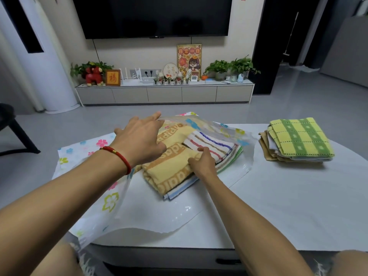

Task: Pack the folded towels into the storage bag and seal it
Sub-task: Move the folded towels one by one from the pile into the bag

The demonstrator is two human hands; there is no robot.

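A clear storage bag (93, 198) printed with flowers lies on the white table (288, 206), its mouth facing right. My left hand (139, 140) lifts the bag's upper flap, fingers spread. A stack of folded towels sits partly inside the mouth: a yellow towel (171, 172) with brown lettering on top, beside a white towel with coloured stripes (211, 142). My right hand (203, 162) presses on the yellow towel, fingers curled at its edge. A second pile of folded towels (298, 140), topped by a yellow-green checked one, rests at the right of the table.
A low TV cabinet (165, 92) with plants, a red plush toy and frames stands across the grey floor under a wall TV. A white column unit (49, 66) is at the left, with a dark chair (12, 132) near it. My knees are under the table's front edge.
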